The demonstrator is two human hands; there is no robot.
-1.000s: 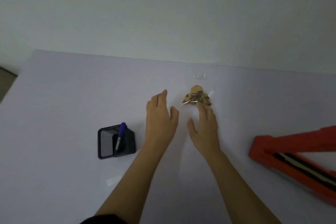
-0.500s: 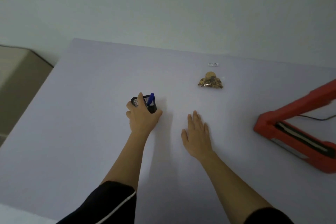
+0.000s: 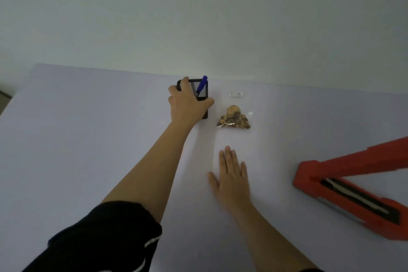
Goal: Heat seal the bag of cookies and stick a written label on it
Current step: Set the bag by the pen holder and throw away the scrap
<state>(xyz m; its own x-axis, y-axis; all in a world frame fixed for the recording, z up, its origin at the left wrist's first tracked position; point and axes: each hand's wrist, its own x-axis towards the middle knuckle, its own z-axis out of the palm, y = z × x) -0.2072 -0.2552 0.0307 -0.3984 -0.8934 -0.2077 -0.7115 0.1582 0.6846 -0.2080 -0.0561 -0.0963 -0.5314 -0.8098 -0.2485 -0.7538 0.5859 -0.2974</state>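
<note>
A clear bag of cookies (image 3: pixel 234 118) lies flat on the white table (image 3: pixel 88 139), toward the far side. Just beyond it sits a small white label (image 3: pixel 236 94). My left hand (image 3: pixel 187 105) is closed around a black mesh pen holder (image 3: pixel 203 89) with a blue pen (image 3: pixel 201 86) standing in it, just left of the bag. My right hand (image 3: pixel 231 178) rests flat on the table, fingers together, a hand's length nearer to me than the bag. A red heat sealer (image 3: pixel 353 192) stands with its arm raised at the right.
The wall (image 3: pixel 198 17) rises right behind the table's far edge. The sealer's lifted arm (image 3: pixel 364 158) reaches off the right side of the view. The table's left edge runs at the far left.
My left hand took hold of the pen holder and has carried it from the near left up beside the bag of cookies. My right hand drew back from the bag and lies flat.
</note>
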